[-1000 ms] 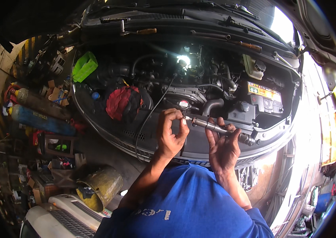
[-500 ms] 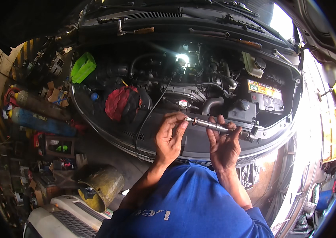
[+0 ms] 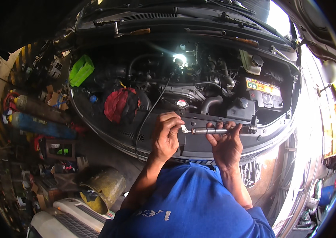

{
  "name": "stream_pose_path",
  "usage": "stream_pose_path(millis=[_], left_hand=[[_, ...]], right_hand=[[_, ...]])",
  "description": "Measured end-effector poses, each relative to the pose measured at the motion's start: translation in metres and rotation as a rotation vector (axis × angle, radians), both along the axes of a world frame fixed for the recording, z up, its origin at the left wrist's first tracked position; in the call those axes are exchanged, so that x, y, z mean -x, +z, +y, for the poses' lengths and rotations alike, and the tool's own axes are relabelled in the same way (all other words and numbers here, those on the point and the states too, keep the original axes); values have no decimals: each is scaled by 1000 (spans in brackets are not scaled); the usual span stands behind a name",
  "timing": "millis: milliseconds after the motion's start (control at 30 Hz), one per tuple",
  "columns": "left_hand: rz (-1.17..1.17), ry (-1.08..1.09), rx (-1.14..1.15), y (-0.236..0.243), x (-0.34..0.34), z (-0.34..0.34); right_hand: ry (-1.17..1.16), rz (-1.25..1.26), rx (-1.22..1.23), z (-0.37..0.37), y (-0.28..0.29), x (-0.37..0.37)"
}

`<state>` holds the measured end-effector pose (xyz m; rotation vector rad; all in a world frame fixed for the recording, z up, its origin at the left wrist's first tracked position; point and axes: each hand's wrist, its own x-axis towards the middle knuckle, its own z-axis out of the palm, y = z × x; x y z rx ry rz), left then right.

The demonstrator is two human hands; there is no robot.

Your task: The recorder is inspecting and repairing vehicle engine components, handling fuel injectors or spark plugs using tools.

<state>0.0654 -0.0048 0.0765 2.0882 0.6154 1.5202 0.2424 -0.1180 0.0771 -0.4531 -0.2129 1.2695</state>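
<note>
My right hand (image 3: 227,148) grips a metal fuel injector (image 3: 209,130) that lies nearly level above the front edge of the engine bay. Its thicker dark end (image 3: 249,129) points right, past my thumb. A copper-coloured ring (image 3: 193,131) sits near its thin left tip. My left hand (image 3: 164,135) is closed in a pinch on a small white scrap (image 3: 184,129), perhaps paper or cloth, right by that tip. Whether the scrap touches the tip is hard to tell.
A lit work lamp (image 3: 179,60) shines over the engine, its cable (image 3: 152,111) running forward. Around it are the battery (image 3: 265,93), a red and black cloth (image 3: 120,104) and a green container (image 3: 82,70). Along the rear edge lie a ratchet (image 3: 116,30), a screwdriver (image 3: 141,31) and wrenches (image 3: 205,32).
The injector has turned from a slant to nearly level. My left hand has drawn slightly left of the tip, and the white scrap now shows between its fingers.
</note>
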Motion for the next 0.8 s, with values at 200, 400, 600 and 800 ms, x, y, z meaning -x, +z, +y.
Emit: stream_pose_path(millis=[200,400,600,800], left_hand=[[-269,-199,570,16,8,-5],[73,-246,577,32,16,-11],[134,-10,213,30,4,-14],[259,110,-270,22,10,-22]], right_hand=[[-16,-87,-82,-1,0,-10],[-42,-141,-58,0,-1,-8],[-77,-176,-38,3,1,-8],[-86,-53,-64,5,5,-16]])
